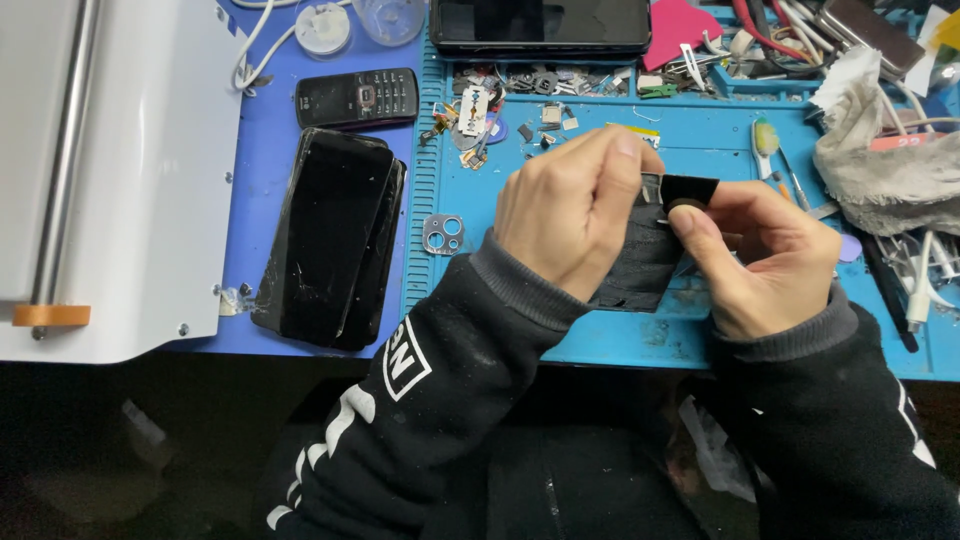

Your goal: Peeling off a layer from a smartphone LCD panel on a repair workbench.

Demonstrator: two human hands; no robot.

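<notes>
My left hand (565,210) and my right hand (765,255) meet over a blue repair mat (640,340), both gripping one dark flat phone part (645,260) held tilted between them. The left fingers curl over its upper edge. The right thumb and forefinger pinch a black flap at its top right corner. The left hand hides much of the part. Both arms wear black sleeves with grey cuffs.
Two cracked black phone screens (330,240) lie stacked left of the mat, a small keypad phone (357,97) above them. A camera-lens frame (443,234) sits near my left wrist. Small parts, a toothbrush (765,140), a rag (880,160), a white machine (110,170) surround.
</notes>
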